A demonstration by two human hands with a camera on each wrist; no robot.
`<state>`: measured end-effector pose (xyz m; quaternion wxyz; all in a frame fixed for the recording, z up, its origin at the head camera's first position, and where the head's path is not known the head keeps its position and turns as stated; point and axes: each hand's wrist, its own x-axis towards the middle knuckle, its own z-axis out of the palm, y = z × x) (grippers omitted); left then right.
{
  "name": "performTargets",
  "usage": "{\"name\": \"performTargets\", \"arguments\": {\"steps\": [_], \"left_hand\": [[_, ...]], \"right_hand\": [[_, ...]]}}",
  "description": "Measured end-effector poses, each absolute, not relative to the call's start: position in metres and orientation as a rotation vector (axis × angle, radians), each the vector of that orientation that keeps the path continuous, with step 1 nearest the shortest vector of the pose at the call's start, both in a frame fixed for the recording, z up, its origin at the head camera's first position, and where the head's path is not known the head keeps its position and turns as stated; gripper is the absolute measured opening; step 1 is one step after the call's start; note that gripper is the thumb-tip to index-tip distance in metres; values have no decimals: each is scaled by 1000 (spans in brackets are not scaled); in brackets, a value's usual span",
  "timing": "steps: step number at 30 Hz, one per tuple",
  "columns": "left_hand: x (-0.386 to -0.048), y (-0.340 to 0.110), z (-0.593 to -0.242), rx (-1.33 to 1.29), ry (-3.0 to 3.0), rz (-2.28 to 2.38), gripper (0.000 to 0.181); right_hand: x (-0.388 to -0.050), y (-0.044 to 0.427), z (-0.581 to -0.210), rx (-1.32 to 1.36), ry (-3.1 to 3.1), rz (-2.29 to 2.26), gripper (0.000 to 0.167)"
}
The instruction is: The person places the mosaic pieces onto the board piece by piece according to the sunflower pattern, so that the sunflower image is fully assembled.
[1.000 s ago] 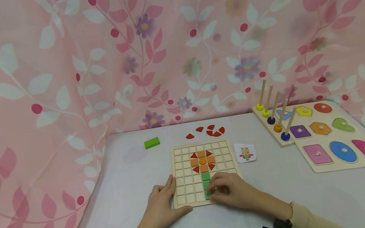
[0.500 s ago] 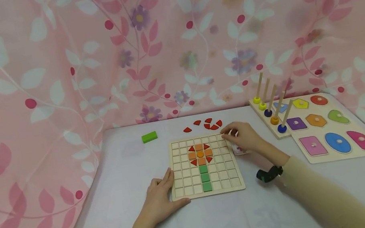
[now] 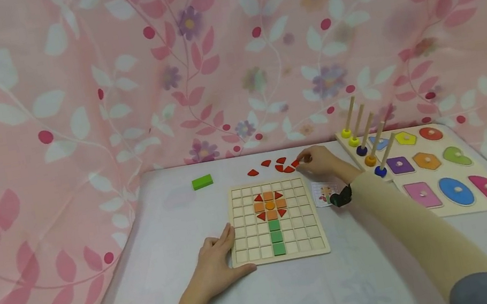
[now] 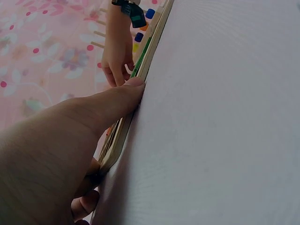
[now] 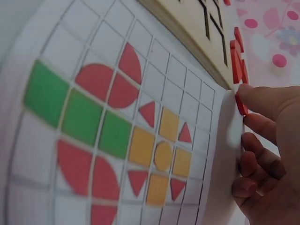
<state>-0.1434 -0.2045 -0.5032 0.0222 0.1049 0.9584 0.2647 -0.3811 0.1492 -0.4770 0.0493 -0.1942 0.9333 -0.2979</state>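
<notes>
A wooden grid board point(image 3: 255, 252) lies on the white table, with orange squares and an orange disc, red triangles and a column of green squares point(image 3: 276, 236) set in it. My left hand point(image 3: 214, 265) rests at its lower left corner, thumb along the front edge and fingers along the left side. In the left wrist view the thumb point(image 4: 112, 101) lies straight against the board's edge. Beyond the board's far right corner, my right hand point(image 3: 320, 160) pinches a red quarter-circle piece point(image 3: 295, 163) between thumb and forefinger; the right wrist view shows this red piece point(image 5: 242, 104) partly covered by the thumb.
Several other red pieces point(image 3: 279, 168) lie behind the board. A green block point(image 3: 202, 182) is at the far left. Below my right wrist is a pattern card point(image 3: 321, 195). To the right stand a peg rack point(image 3: 365, 160) and a shape puzzle board point(image 3: 434, 178).
My right hand has left the green column, where three green squares now show, and moved away and right to the red pieces. The left hand has stayed at the board's corner.
</notes>
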Motion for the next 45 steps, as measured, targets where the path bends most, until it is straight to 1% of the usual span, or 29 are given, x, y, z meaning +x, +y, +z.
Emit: {"name": "performTargets", "arguments": {"steps": [4, 11, 17, 24, 30, 36, 45], "left_hand": [[-143, -204, -504, 327, 2971, 808, 112], [-144, -203, -505, 321, 2979, 803, 113], [-143, -204, -505, 319, 2983, 796, 112], [-145, -204, -505, 323, 2977, 802, 112], [-143, -204, -504, 318, 2978, 802, 112], [-142, -204, -501, 314, 2976, 818, 112], [-143, -203, -501, 308, 2967, 828, 112]], "right_hand": [[-385, 146, -479, -574, 2833, -894, 42], [-387, 145, -478, -675, 2847, -856, 28], [-386, 147, -480, -669, 2848, -842, 29], [-386, 146, -482, -759, 2913, -818, 26], [-383, 147, -480, -759, 2908, -823, 30], [-358, 145, -470, -737, 2857, -956, 31], [-294, 133, -467, -878, 2777, -1110, 25]]}}
